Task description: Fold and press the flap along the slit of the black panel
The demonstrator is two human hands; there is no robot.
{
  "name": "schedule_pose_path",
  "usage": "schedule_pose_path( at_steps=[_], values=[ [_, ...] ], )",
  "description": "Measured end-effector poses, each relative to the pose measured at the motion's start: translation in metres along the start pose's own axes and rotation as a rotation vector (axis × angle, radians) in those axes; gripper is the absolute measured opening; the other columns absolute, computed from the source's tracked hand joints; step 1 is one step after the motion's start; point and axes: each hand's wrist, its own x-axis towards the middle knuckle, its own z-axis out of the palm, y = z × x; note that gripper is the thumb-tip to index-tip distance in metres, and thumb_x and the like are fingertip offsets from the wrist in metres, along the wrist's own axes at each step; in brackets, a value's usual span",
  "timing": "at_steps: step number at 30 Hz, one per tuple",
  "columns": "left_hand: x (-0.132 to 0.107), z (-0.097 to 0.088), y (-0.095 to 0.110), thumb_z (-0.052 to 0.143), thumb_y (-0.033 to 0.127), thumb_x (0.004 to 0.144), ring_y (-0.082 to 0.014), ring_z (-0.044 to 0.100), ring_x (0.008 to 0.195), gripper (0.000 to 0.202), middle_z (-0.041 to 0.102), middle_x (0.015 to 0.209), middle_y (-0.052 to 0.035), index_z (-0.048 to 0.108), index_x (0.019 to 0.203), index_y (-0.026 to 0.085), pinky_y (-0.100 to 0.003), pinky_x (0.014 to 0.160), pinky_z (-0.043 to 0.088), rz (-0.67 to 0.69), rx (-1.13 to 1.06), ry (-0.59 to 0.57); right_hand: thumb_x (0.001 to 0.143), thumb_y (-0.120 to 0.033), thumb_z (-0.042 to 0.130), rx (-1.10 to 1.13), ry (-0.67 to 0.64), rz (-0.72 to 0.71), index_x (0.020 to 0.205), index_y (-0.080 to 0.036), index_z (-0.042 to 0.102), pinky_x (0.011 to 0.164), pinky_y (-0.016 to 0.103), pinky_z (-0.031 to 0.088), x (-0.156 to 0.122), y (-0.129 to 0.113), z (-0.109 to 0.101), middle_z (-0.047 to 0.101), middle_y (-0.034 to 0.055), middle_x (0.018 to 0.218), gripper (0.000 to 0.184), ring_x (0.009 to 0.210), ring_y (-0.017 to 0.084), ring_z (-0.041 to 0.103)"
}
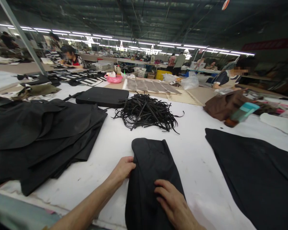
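Note:
A folded piece of black fabric [151, 153] lies lengthwise on the white table [105, 159] in front of me. At its left edge, my left hand [124, 167] pinches the cloth between thumb and fingers. My right hand [171, 201] rests on top of the same piece, fingers spread and slightly bent. Beyond the fabric sits a tangled heap of narrow black strips [148, 111]. To the left is a loose pile of black fabric pieces [50, 131], and on the right lies a flatter stack of black fabric [259, 166].
A black rectangular pad [103, 96] stands behind the strips' left side. Back right are a brown cloth [222, 105] and a bottle with a teal top [244, 111]. A pink basin [114, 79] sits farther off. Co-workers are at other tables.

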Motion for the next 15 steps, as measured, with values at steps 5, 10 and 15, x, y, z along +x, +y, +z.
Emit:
schedule_pose_path(
  at_steps=[5, 10, 15],
  values=[
    [0.002, 0.011, 0.000, 0.062, 0.031, 0.060, -0.0169, 0.056, 0.058, 0.024, 0.061, 0.058, -0.0046, 0.063, 0.072, 0.011, -0.026, 0.058, 0.043, 0.041, -0.086, -0.091, 0.082, -0.027, 0.052, 0.324, 0.084, 0.359, 0.108, -0.021, 0.055, 0.089, 0.031, 0.044, 0.027, -0.023, -0.006, 0.056, 0.0063, 0.114, 0.027, 0.100, 0.020, 0.055],
    [-0.011, 0.022, 0.002, 0.063, 0.040, 0.068, -0.0131, 0.051, 0.055, 0.029, 0.060, 0.062, -0.0024, 0.063, 0.076, 0.012, -0.024, 0.055, 0.039, 0.094, -0.109, -0.217, 0.076, -0.043, 0.060, 0.718, 0.089, 0.435, 0.124, -0.018, 0.042, 0.085, 0.033, 0.045, 0.057, -0.048, -0.014, 0.055, 0.0085, 0.118, 0.057, 0.098, 0.022, 0.056],
    [-0.028, 0.023, 0.007, 0.067, 0.035, 0.069, -0.0100, 0.044, 0.051, 0.025, 0.053, 0.054, 0.0010, 0.061, 0.067, 0.011, -0.022, 0.050, 0.032, 0.128, -0.018, -0.264, 0.076, -0.041, 0.060, 0.680, 0.197, 0.453, 0.112, -0.016, 0.055, 0.086, 0.033, 0.042, 0.070, -0.060, -0.017, 0.063, 0.0060, 0.101, 0.044, 0.098, 0.024, 0.055]
  ],
)
